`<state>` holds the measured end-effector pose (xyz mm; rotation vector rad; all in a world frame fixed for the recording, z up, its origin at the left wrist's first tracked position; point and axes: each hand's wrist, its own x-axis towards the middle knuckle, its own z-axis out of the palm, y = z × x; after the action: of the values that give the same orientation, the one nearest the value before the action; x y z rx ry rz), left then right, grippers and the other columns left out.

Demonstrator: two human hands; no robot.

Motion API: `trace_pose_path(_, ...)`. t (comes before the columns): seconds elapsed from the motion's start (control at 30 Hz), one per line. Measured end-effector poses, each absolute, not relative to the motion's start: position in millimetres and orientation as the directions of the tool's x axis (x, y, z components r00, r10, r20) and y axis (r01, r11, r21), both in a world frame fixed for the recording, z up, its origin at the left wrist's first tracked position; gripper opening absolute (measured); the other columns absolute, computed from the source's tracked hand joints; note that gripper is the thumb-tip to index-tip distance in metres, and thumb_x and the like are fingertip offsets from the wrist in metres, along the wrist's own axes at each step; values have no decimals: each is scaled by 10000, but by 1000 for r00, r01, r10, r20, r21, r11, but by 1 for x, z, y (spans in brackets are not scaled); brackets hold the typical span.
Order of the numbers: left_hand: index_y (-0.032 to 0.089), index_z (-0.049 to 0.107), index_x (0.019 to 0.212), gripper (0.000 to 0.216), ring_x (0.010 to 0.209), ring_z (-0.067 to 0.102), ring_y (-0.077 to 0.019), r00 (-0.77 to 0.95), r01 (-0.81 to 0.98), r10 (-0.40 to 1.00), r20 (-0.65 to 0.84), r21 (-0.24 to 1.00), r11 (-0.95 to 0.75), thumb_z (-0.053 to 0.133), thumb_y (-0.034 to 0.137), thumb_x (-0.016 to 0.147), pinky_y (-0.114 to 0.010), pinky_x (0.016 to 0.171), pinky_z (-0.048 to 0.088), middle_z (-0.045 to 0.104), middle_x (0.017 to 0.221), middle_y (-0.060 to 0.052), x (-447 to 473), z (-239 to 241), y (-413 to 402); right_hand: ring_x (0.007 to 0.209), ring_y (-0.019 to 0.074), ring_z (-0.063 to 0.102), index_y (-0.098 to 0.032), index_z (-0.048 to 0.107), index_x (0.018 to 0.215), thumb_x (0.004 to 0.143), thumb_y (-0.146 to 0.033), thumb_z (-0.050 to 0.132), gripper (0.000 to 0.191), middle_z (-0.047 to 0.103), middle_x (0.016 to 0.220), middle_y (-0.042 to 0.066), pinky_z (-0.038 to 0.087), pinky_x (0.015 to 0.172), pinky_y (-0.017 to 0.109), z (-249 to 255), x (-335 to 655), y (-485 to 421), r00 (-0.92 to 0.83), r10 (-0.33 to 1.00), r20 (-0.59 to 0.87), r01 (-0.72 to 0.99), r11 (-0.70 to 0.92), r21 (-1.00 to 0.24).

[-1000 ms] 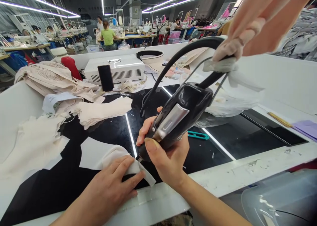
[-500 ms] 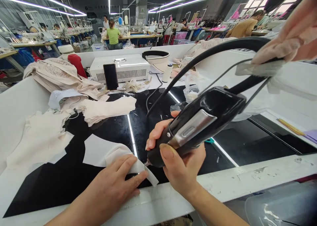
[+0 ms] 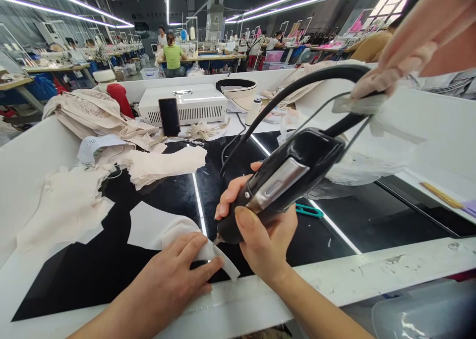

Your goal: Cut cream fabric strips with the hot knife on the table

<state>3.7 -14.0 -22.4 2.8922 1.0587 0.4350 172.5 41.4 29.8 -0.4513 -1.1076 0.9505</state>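
Sewing workshop (image 3: 215, 17) behind black-topped counter (image 3: 390, 220). At far left, beige fabric pieces (image 3: 59, 210); then white fabric piece (image 3: 147, 227), near front edge under flattened left hand (image 3: 180, 262), fingers slightly spread. Next, right hand (image 3: 265, 237), curled tightly around black corded tool (image 3: 293, 168), with tip (image 3: 217, 240) just beside that fabric; beyond, partly screened, teal plastic implement (image 3: 311, 210).

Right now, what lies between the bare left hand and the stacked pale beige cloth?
In the head view: white curved cloth, then glossy black tabletop.
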Motion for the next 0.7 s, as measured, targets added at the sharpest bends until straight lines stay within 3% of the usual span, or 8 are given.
trace_pose_path(0.23, 220, 566, 1371, 478, 1188, 615, -344, 731, 634, 646, 220, 132, -762, 733, 223, 924, -520, 946, 615, 555, 1335, -174, 5, -20, -16, 562, 129, 616, -266, 507, 1087, 817, -158, 721, 361, 653, 787, -45, 569, 509, 266, 35, 170, 38, 138, 852, 505, -338, 520, -785)
trace_pose_path(0.37, 215, 472, 1456, 592, 1163, 626, -326, 709, 650, 682, 176, 211, -730, 718, 179, 920, -507, 911, 636, 549, 1332, -170, 2, -16, -19, 570, 128, 631, -268, 502, 1122, 803, -140, 729, 412, 659, 793, -48, 573, 514, 262, 35, 171, 33, 141, 841, 523, -353, 536, -767)
trace_pose_path(0.47, 192, 489, 1418, 527, 1174, 618, -322, 696, 660, 698, 168, 233, -714, 695, 176, 933, -491, 912, 638, 546, 1343, -174, 1, -15, -20, 573, 125, 633, -261, 510, 1078, 797, -138, 759, 395, 662, 800, -41, 570, 517, 258, 35, 171, 30, 144, 826, 545, -345, 558, -755)
trace_pose_path(0.57, 184, 530, 1365, 452, 1204, 604, -336, 704, 661, 688, 176, 193, -725, 687, 199, 942, -511, 950, 621, 553, 1347, -177, 2, -16, -19, 573, 133, 632, -259, 509, 1041, 800, -174, 799, 386, 653, 804, -34, 569, 505, 265, 36, 171, 28, 146, 825, 546, -332, 561, -758)
trace_pose_path(0.7, 173, 518, 1395, 519, 1217, 598, -371, 714, 663, 666, 217, 98, -742, 722, 240, 923, -562, 965, 606, 565, 1329, -196, 3, -20, -19, 578, 133, 621, -267, 505, 1024, 818, -182, 797, 366, 640, 806, -38, 563, 505, 265, 35, 173, 26, 128, 821, 557, -345, 563, -751)
